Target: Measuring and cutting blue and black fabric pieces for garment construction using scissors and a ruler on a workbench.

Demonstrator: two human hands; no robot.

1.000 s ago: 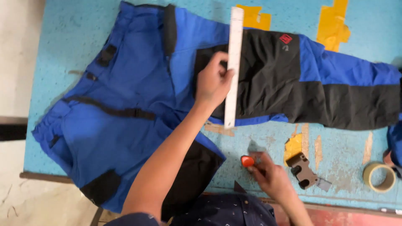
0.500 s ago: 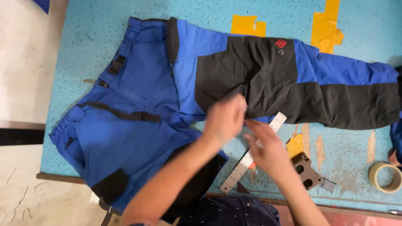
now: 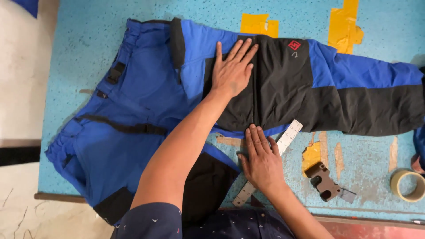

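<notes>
your left hand lies flat, fingers spread, on the black panel of the blue trousers, while your right hand presses open-palmed on the ruler just below that leg.

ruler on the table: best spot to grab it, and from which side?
Take the ruler by its upper right end, coming from the right. It lies flat and slanted on the table; that end pokes out bare just below the trousers, while the right hand covers its middle.
</notes>
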